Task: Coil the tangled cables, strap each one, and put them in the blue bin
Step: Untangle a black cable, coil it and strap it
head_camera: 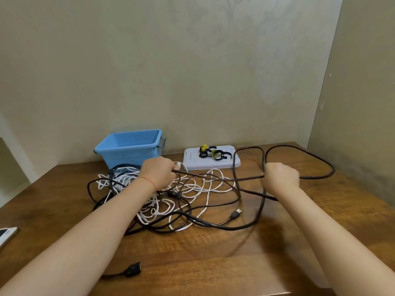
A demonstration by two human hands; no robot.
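Note:
A tangle of black and white cables (pixel 171 201) lies on the wooden table in front of the blue bin (pixel 130 146). My left hand (pixel 159 173) grips a thick dark cable (pixel 220 178) above the tangle. My right hand (pixel 281 175) grips the same cable farther right, and the stretch between my hands is taut. Beyond my right hand the cable runs in large loops (pixel 316 161) over the back right of the table. Black and yellow straps (pixel 211 153) sit on a white tray (pixel 230 164) right of the bin.
A USB plug (pixel 236 213) lies at the tangle's right edge, and a black socket end (pixel 133 270) lies near the front edge. A phone (pixel 6 235) lies at the far left. Walls close the table at the back and right.

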